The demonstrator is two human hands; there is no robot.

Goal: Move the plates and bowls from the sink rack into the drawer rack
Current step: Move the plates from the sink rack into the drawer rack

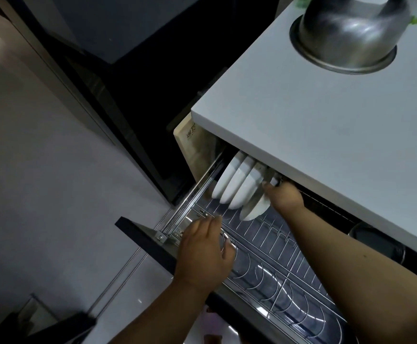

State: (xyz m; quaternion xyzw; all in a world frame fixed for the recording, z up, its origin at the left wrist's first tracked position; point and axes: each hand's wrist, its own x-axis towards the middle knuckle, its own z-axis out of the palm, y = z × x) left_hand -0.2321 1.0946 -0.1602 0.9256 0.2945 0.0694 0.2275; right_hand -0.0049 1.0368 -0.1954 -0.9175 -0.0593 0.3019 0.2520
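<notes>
Pinching the last white ceramic plate (253, 207) upright in the chrome wire drawer rack (277, 247), the right hand (285, 196) risks clinking its neighbours; left hand (203, 254) lies relaxed, empty

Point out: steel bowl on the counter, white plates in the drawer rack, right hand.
steel bowl (346, 28): head view, on its upturned side wall.
white plates (237, 184): head view, on the middle plate's back.
right hand (285, 196): head view, on the back of the hand.
</notes>
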